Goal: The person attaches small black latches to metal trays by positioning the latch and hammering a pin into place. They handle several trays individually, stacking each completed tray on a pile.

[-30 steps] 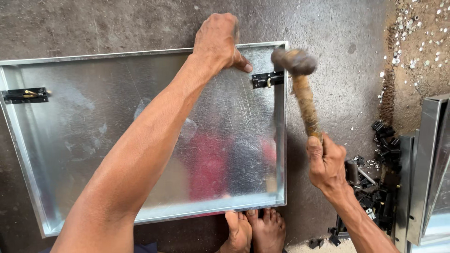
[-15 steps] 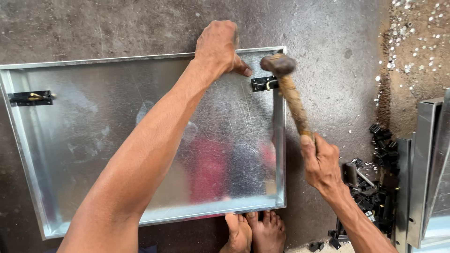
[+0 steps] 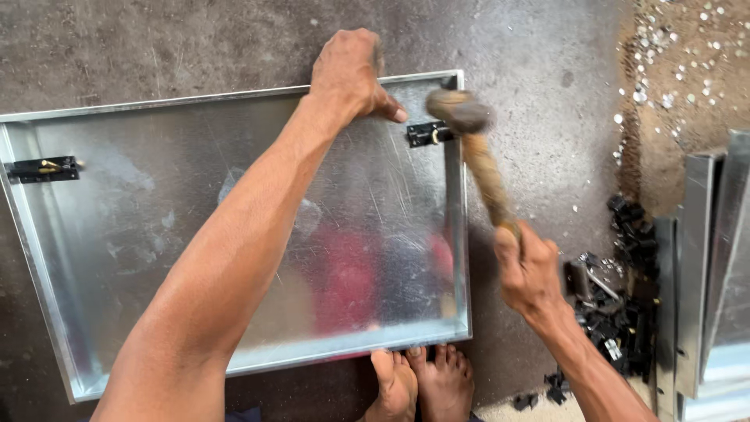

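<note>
Left hand point(image 3: 349, 74) clamped on galvanized tray point(image 3: 156, 234) rim at twelve o'clock; right hand point(image 3: 529, 270) fisted round one hammer point(image 3: 469, 141), head over one of two black latches point(image 3: 428, 134) at one o'clock.

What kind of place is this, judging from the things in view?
Probably a small sheet-metal workshop, with the work done on the floor. A shallow galvanised metal tray lies on bare concrete, the right hand swings a hammer at a black latch, and more folded metal panels stand beside loose black fittings.
</note>
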